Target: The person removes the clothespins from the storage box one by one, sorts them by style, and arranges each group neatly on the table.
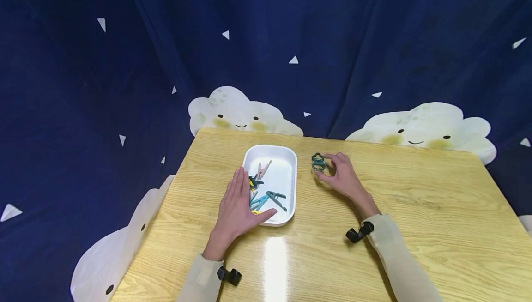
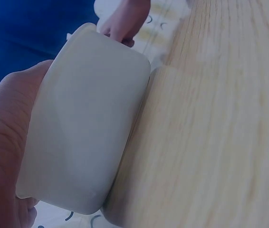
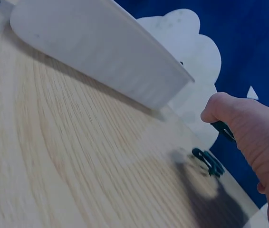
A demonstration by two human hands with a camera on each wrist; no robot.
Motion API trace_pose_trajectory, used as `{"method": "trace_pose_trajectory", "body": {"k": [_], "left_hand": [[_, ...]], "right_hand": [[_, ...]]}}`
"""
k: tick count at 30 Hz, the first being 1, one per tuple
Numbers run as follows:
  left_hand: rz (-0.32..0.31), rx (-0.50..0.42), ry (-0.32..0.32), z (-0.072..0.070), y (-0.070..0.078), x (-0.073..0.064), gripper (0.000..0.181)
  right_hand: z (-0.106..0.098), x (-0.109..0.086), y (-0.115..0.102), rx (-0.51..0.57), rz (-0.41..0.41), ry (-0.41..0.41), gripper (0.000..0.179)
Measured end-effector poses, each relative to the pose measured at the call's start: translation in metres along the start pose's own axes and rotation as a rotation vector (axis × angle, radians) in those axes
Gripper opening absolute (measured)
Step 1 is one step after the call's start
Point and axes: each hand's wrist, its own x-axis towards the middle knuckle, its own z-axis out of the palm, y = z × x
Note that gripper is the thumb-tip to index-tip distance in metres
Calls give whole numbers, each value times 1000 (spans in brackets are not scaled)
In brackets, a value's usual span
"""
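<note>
A white tray point(image 1: 289, 182) holds several plastic clothespins: a pink clothespin point(image 1: 263, 170), a light blue clothespin point(image 1: 259, 202), a grey-green clothespin point(image 1: 277, 200), and dark and yellow ones partly hidden. My left hand point(image 1: 238, 205) rests over the tray's left rim, its fingers straight and its thumb spread across the near corner. To the right of the tray, my right hand point(image 1: 342, 176) pinches a dark green clothespin point(image 3: 224, 129), mostly hidden behind the thumb in the right wrist view. Another dark green clothespin point(image 3: 208, 162) lies on the table just below that hand.
The light wooden table point(image 1: 415, 200) reaches a dark blue curtain point(image 1: 266, 39) printed with clouds and white triangles. Black straps with small cameras sit at both wrists. A bright reflection lies on the wood before the tray.
</note>
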Motion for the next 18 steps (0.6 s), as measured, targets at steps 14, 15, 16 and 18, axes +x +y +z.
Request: {"method": "trace_pose_trajectory", "body": {"k": [14,15,16,18], "left_hand": [[7,6,6,-1,0,0,137],[7,7,5,0,0,0,137],[7,8,4,-1,0,0,136],[8,10,8,-1,0,-1,136]], "right_hand": [[-12,-4,40,-10,26,35,55],[-13,-4,43,-14,29,34,55],[-13,-5,45,-17,30,35,54],[-13,-6,50,-29,33,33,52]]}}
